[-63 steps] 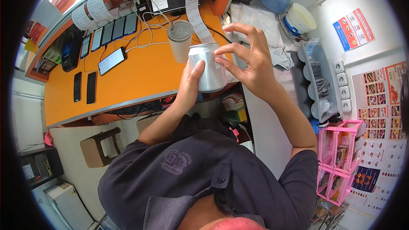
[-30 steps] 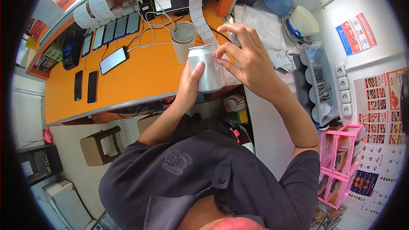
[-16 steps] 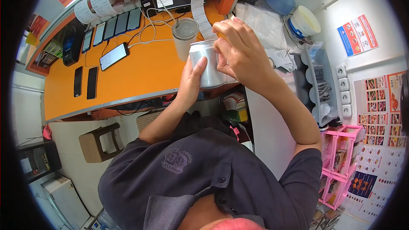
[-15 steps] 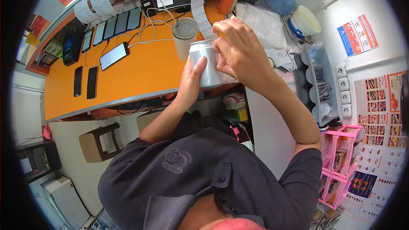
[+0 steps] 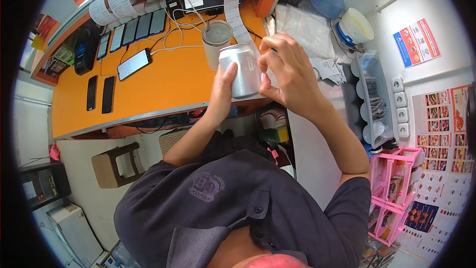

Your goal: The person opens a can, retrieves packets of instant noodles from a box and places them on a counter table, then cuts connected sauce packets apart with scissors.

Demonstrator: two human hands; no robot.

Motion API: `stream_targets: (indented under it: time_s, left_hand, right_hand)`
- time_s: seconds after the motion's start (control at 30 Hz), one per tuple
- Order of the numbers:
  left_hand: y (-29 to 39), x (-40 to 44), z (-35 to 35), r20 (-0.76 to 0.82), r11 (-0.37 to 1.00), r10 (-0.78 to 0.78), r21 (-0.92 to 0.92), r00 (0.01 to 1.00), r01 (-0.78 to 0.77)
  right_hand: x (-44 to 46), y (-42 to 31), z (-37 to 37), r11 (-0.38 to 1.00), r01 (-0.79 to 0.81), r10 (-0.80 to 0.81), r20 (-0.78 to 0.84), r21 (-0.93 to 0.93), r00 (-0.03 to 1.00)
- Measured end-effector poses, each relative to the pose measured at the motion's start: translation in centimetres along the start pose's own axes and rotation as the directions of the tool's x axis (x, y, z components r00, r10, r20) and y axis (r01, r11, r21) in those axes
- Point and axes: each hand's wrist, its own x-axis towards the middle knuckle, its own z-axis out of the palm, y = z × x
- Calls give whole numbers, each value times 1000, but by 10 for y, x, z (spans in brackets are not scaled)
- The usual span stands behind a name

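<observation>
A silver can (image 5: 241, 72) stands nearly upright in the grip of my left hand (image 5: 221, 89), whose thumb lies across its near side. My right hand (image 5: 289, 72) is at the can's right side, with its fingers curled and the thumb close to the can wall. Whether those fingertips pinch anything is too small to make out. A small pale label shows on the can near the right fingers. Just behind the can is a lidded translucent cup (image 5: 216, 37) on the orange desk (image 5: 168, 77).
Several phones (image 5: 134, 64) and white cables lie on the desk. A long paper strip (image 5: 233, 5) hangs behind the cup. At the right are plastic bags (image 5: 305, 30), a grey tray (image 5: 372, 99) and a pink rack (image 5: 394, 178). A stool (image 5: 116, 166) stands below left.
My right hand has moved lower along the can's side, and its fingers have shifted off the rim. The can is slightly higher in view and turned, showing its label.
</observation>
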Motion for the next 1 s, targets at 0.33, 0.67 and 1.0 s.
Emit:
stream_targets:
  time_s: [0.33,0.67,1.0]
  left_hand:
    - [9,-5,-2,58,999,19,50,998,-22]
    - [10,-7,-2,54,997,46,57,997,-49]
    - [-3,-3,-4,-14,997,32,70,999,-31]
  right_hand:
    - [-3,13,6,996,12,10,-234,91,972]
    - [2,1,13,999,-8,13,-137,38,991]
    - [-3,0,18,998,-14,18,-76,61,997]
